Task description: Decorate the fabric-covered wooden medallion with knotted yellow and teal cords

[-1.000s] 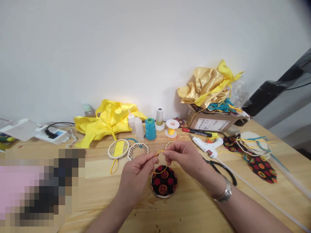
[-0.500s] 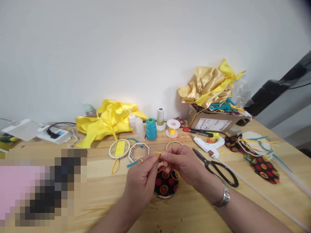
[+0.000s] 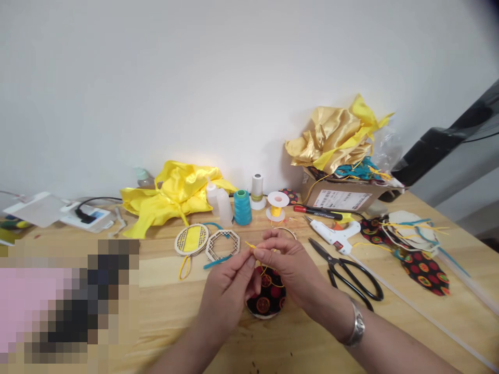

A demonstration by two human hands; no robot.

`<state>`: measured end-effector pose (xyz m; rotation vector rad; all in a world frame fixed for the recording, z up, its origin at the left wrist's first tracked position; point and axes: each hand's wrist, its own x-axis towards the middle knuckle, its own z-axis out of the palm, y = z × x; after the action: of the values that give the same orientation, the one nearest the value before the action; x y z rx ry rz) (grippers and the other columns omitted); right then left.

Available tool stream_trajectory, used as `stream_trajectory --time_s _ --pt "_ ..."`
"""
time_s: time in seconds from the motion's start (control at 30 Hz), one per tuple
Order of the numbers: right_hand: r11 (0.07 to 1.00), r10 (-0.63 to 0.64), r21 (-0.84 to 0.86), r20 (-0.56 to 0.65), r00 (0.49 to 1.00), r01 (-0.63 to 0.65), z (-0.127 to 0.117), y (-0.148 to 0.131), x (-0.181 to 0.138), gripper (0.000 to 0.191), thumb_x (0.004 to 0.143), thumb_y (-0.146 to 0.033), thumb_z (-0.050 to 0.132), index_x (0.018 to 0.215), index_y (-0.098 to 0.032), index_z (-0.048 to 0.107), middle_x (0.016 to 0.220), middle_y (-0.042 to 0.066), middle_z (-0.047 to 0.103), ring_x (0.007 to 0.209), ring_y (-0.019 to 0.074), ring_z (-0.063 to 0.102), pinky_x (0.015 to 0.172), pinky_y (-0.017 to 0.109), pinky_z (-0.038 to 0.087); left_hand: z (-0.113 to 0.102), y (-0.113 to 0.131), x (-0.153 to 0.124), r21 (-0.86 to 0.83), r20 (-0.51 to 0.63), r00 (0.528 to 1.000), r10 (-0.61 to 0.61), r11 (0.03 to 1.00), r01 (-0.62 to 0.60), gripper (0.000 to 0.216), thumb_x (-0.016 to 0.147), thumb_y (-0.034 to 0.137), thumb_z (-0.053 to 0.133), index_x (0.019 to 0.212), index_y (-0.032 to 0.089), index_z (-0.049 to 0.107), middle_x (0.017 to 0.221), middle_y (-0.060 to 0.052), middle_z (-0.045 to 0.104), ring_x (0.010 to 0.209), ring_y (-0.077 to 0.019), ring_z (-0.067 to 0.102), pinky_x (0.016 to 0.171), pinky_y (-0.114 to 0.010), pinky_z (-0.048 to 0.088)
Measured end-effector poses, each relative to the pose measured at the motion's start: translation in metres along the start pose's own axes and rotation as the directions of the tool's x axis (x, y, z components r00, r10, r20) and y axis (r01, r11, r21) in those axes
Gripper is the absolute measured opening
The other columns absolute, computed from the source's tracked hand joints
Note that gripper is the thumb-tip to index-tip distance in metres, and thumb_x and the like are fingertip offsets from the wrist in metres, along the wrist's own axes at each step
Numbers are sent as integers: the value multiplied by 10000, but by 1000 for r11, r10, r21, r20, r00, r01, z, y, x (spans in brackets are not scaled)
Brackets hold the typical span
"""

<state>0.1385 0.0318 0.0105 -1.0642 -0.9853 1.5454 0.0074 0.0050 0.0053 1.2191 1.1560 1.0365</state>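
Observation:
My left hand (image 3: pixel 230 285) and my right hand (image 3: pixel 286 265) meet above the table, fingertips pinched together on a thin yellow cord (image 3: pixel 252 247). A loop of the cord hangs down between the hands. Under them lies a round black fabric disc with red and yellow circles (image 3: pixel 268 301), partly hidden by both hands. A silver watch sits on my right wrist.
Black scissors (image 3: pixel 351 272) and a white glue gun (image 3: pixel 337 234) lie right of my hands. Two wooden lattice frames (image 3: pixel 206 241), a teal thread spool (image 3: pixel 242 206), a yellow cord spool (image 3: pixel 276 203), yellow cloth (image 3: pixel 171 195), a cardboard box (image 3: pixel 343 195) and fabric discs (image 3: pixel 423 267) lie around.
My hands have closed in on each other and dropped slightly. The cord loop between them has shrunk and pulled up from the disc.

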Motion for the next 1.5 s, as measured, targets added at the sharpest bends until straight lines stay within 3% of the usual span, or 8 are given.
stream_trajectory --time_s 0.13,0.37,0.53,0.7,0.93,1.27,1.5 --pt "1000 -4 10 -33 999 4 2 2 -1 112 589 -277 767 593 -191 696 1087 23 473 949 169 508 793 279 412 0 -3 2 -122 30 999 -24 992 27 243 856 341 514 734 167 633 526 31 473 504 -89 391 485 -207 309" --pt "1000 1 -17 -3 1000 -1 1 1 0 95 614 -283 748 633 -200 707 1048 4 496 898 143 526 778 261 404 -2 -1 2 5 -32 999 11 1000 -10 258 823 314 555 620 157 581 566 28 435 539 -93 359 502 -214 296" --pt "987 -47 -149 55 997 55 -4 -5 3 110 665 -268 707 606 -179 678 937 4 547 854 137 545 763 256 404 -4 1 0 18 -30 999 19 1000 -19 217 818 318 558 692 158 634 575 29 419 552 -96 344 500 -213 288" --pt "969 -126 -206 75 989 139 -8 -5 5 118 704 -271 685 622 -185 690 935 14 568 952 160 546 806 256 398 -3 -2 3 -168 -27 999 -29 985 24 213 810 338 586 748 151 666 556 40 399 530 -79 323 481 -200 263" --pt "971 -160 -170 73 984 170 -7 -1 6 66 682 -267 713 631 -226 722 867 0 579 881 151 556 814 282 412 0 5 7 -428 -19 980 -200 887 173 236 686 356 719 697 122 687 496 63 390 449 -34 264 409 -164 192" --pt "968 -147 -194 63 987 157 -9 0 7 55 665 -277 721 633 -232 728 835 5 619 847 160 569 802 292 423 -2 8 7 -374 -65 969 -239 906 199 215 583 331 788 652 140 719 453 65 417 431 -27 273 399 -153 200" --pt "978 -103 -181 34 994 107 -7 -3 6 65 663 -250 700 610 -213 704 701 -7 636 741 145 564 725 275 424 -5 2 8 -237 -88 977 -195 957 170 220 671 346 731 782 157 743 489 53 440 466 -44 302 424 -166 232"
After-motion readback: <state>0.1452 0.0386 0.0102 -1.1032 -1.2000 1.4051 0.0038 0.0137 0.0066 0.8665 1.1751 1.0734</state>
